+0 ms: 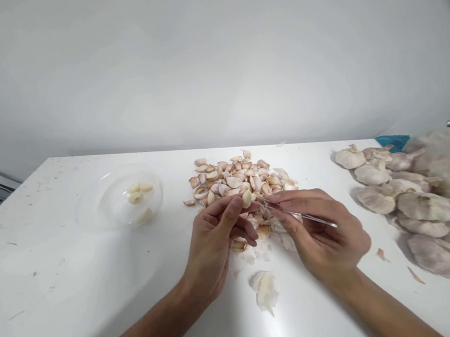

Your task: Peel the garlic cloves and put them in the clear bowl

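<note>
Peeling step, apparently: L. hand [219, 240] pinches a pale clove [247, 198] over the heap [235, 181], toward the far edge of the desk [56, 265]; R. hand [327, 232] holds a thin metal tool [320, 219] (prob. tweezers). Next move likely calls for steady pinch w/ light tip.

shiny metal tool [319, 221], papery skin [265, 290], glossy table [56, 265]

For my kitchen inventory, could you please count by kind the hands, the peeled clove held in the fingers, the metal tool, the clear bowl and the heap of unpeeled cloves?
Hands: 2 (left hand, right hand)
Held peeled clove: 1
Thin metal tool: 1
Clear bowl: 1
Heap of unpeeled cloves: 1
Total: 6
</note>
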`<state>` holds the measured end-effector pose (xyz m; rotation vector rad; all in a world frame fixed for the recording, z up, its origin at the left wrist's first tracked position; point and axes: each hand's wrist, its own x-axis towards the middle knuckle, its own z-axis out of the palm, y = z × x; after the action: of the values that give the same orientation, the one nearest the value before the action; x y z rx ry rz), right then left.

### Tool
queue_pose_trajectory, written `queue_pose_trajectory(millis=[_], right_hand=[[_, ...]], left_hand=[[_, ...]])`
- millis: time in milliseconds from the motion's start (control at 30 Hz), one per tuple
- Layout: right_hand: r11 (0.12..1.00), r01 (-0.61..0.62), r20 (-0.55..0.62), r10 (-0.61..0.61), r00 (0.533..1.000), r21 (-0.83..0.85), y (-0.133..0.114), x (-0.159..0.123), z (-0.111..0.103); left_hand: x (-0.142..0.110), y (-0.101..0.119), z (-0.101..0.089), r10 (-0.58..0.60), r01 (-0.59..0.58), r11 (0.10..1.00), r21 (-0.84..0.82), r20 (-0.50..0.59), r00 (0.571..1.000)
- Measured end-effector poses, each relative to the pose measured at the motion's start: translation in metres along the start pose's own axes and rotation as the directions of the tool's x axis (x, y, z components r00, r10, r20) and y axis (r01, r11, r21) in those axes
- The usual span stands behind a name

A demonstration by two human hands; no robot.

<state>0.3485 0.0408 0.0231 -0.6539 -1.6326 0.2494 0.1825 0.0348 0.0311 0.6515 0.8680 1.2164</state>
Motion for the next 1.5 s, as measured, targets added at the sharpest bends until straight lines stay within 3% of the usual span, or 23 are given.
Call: queue_pose_trajectory(millis=[533, 1133, 1500], right_hand=[[0.996, 0.079, -0.025, -0.079, 0.997, -0.031, 0.0033, 0.001, -0.0001], [1.0, 0.004, -0.041, -0.005, 0.999, -0.012, 0.0008, -0.0008, -0.0033], [0.999, 0.037, -0.09, -0.037, 0.995, -0.001, 0.0026, 0.0024, -0.0023]], left_hand=[[-0.0004, 0.0007, 0.0003, -0.046, 0.046, 0.999, 0.03, 0.013, 0.999], [-0.0009, -0.0005, -0.0002, -0.051, 0.05, 0.998, 0.031, 0.037, 0.998], [0.0001, 0.0003, -0.0001, -0.067, 0.067, 0.998, -0.003, 0.057, 0.996]])
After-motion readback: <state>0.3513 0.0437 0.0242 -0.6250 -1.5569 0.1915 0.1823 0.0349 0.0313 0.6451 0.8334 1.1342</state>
